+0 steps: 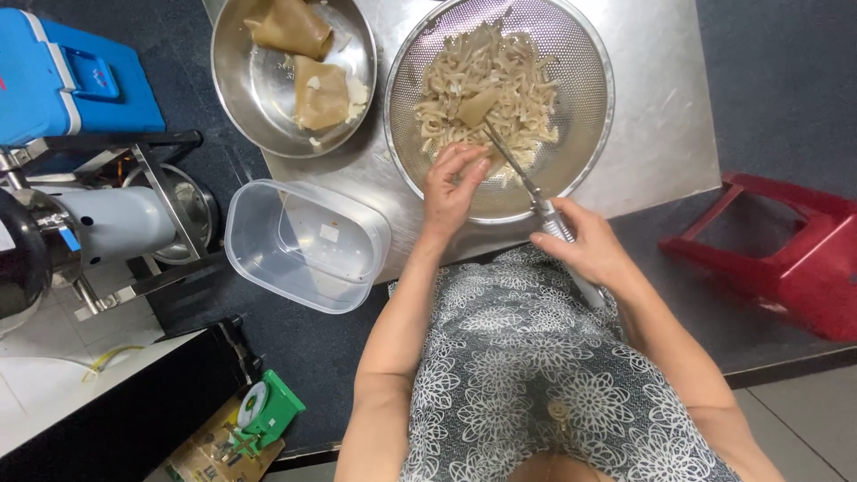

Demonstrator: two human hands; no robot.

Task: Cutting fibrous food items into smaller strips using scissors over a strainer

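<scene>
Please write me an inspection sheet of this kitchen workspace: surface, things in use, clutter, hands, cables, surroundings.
Surface: steel table, bare part looks clean.
Things in use: mesh strainer with pale strips; long metal tool reaching into them.
Clutter: steel bowl with two tan slabs; empty clear plastic tub at the table edge.
Hands: left hand touches the strips; right hand has a grip on the tool.
Cables: yellowish cord on the floor tiles.
Surroundings: red stool, blue cooler, grey machine, green scale.
</scene>
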